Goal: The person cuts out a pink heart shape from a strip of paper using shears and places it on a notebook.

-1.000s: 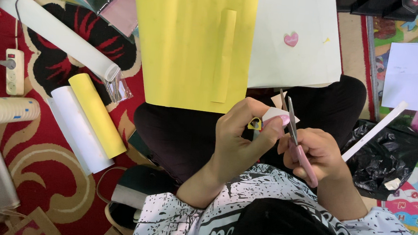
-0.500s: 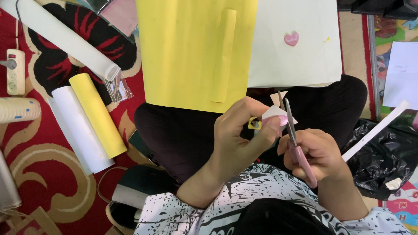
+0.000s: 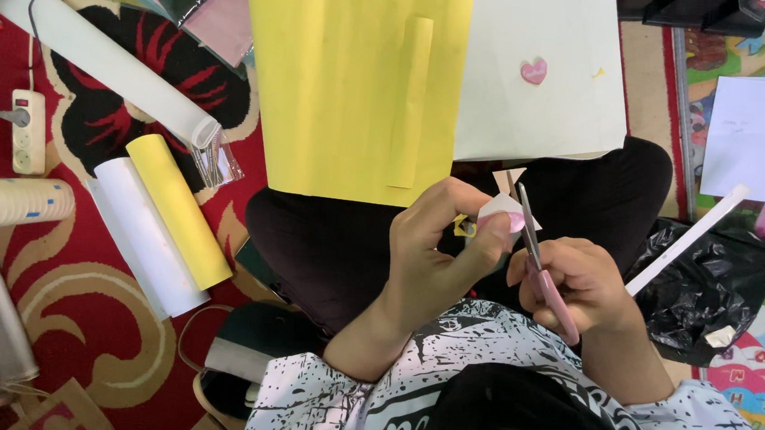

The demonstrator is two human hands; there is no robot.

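Observation:
My left hand (image 3: 439,251) pinches a small white and pink paper piece (image 3: 503,213) above my lap. My right hand (image 3: 577,285) grips pink-handled scissors (image 3: 542,268), whose metal blades point up and touch the right edge of the paper piece. Just beyond both hands lies a large yellow paper sheet (image 3: 348,76) with a narrow yellow strip (image 3: 410,99) on it. Beside it is a white sheet (image 3: 551,37) bearing a small pink heart cutout (image 3: 533,70).
Rolled yellow paper (image 3: 178,213) and rolled white paper (image 3: 140,237) lie on the red carpet at left, near a long white roll (image 3: 95,56), a tape roll (image 3: 6,204) and a power strip (image 3: 25,128). A black plastic bag (image 3: 704,286) and white papers (image 3: 757,135) sit at right.
My left hand has turned the paper piece slightly and the scissor blades have shifted a little along its edge. Everything else stays where it was.

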